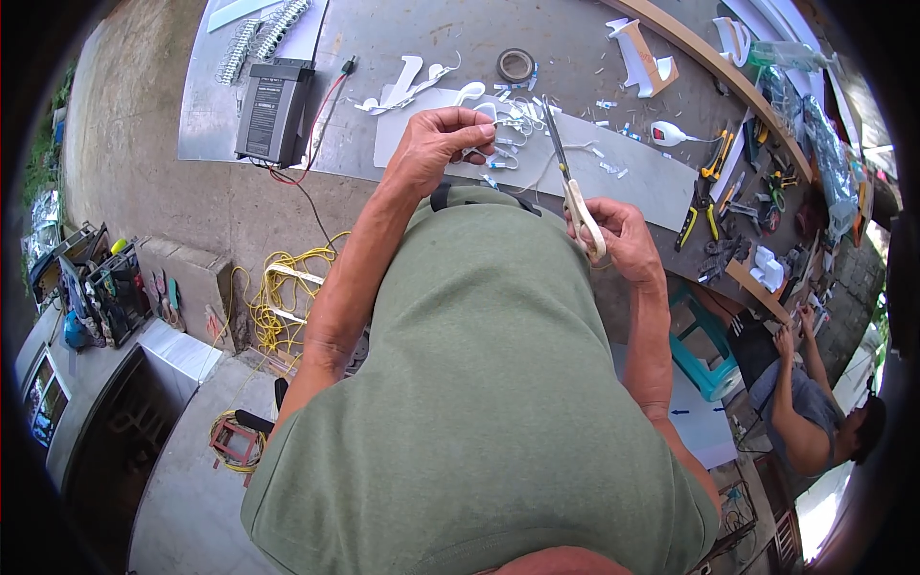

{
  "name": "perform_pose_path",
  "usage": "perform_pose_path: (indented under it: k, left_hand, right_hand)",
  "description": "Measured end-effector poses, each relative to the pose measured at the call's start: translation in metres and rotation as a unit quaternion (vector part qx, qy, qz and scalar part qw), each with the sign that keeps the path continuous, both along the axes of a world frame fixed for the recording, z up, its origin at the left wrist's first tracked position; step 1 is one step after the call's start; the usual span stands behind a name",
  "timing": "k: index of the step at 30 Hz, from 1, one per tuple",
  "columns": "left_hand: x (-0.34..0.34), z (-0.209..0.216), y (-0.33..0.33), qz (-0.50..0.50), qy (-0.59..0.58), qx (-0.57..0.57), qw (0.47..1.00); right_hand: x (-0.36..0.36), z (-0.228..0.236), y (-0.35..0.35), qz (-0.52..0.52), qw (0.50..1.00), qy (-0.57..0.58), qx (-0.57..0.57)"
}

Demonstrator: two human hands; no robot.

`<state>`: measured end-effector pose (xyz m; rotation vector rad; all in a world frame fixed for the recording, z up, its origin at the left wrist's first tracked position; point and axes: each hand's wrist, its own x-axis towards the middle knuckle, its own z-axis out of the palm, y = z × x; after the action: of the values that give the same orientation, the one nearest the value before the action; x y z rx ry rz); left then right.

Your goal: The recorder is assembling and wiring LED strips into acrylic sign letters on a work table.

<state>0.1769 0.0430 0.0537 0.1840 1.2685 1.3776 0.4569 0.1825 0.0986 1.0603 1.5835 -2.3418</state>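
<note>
Your left hand [436,144] pinches a thin white wire [517,123] over the pale panel [632,182], thumb and fingers drawn close. Your right hand [618,235] grips the scissors [583,216] by their cream handles — blades pointing away from you, beside the wire tangle.

Containers: 1 clear plastic bottle [788,56] on its side, upper right, contents unclear; rack [96,287] at far left is packed with objects too small to sort.

Can't tell which of your fingers sit in the handle loops; wire ends at your left fingertips are too fine to follow. Your green shirt [489,383] hides part of the table edge.

Room: metal tabletop [402,43] stretches between black box [275,110] and tape roll [516,65] — tighter right, where pliers [711,218] crowd the panel's end.
</note>
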Motion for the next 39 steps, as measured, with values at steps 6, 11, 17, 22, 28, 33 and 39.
perform_pose_path:
  k: [6, 11, 17, 22, 28, 33, 39]
  left_hand:
    - [0.001, -0.003, 0.0, 0.001, -0.001, 0.016, 1.0]
    - [0.003, -0.002, 0.002, 0.001, 0.001, 0.018, 1.0]
    - [0.005, 0.003, 0.005, -0.007, 0.017, 0.022, 1.0]
    - [0.007, 0.004, 0.007, 0.003, 0.015, 0.023, 1.0]
    - [0.009, 0.004, 0.01, 0.004, 0.01, 0.028, 1.0]
    - [0.011, 0.008, 0.011, -0.003, 0.004, 0.025, 1.0]
    - [0.011, 0.003, 0.01, 0.023, 0.001, 0.035, 0.999]
  right_hand:
    - [-0.004, 0.013, 0.004, -0.047, 0.991, 0.04, -0.122]
    - [-0.01, 0.019, 0.005, -0.012, 0.988, 0.052, -0.147]
    - [-0.016, 0.022, 0.004, -0.004, 0.991, 0.036, -0.131]
    - [-0.014, 0.024, 0.004, 0.01, 0.994, 0.026, -0.109]
    - [-0.014, 0.021, 0.006, 0.025, 0.994, 0.024, -0.105]
    - [-0.017, 0.02, 0.006, 0.034, 0.994, 0.022, -0.104]
    - [-0.014, 0.022, 0.007, 0.042, 0.993, 0.023, -0.107]
